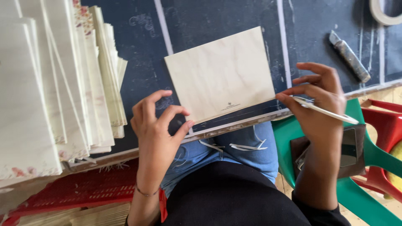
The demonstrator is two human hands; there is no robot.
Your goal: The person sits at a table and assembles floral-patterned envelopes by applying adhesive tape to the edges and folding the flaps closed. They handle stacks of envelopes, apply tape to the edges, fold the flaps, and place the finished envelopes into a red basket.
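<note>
Dark blue bench [201, 21] with pale tape lines is carrying the work. Left hand [157, 125] is pinching the near left corner of a cream folded card [220, 73] between thumb and fingers. Right hand [320, 100] is gripping a thin white bone folder [326, 112], its tip touching the card's near right corner. The card is lying at the bench edge, so it is likely slipping toward the lap if the pinch is loosening. Paper trimmings [243, 146] are lying on the jeans. A stack of cream sheets [63, 83] is leaning at left and could be sliding. A utility knife [349, 56] is resting beyond.
</note>
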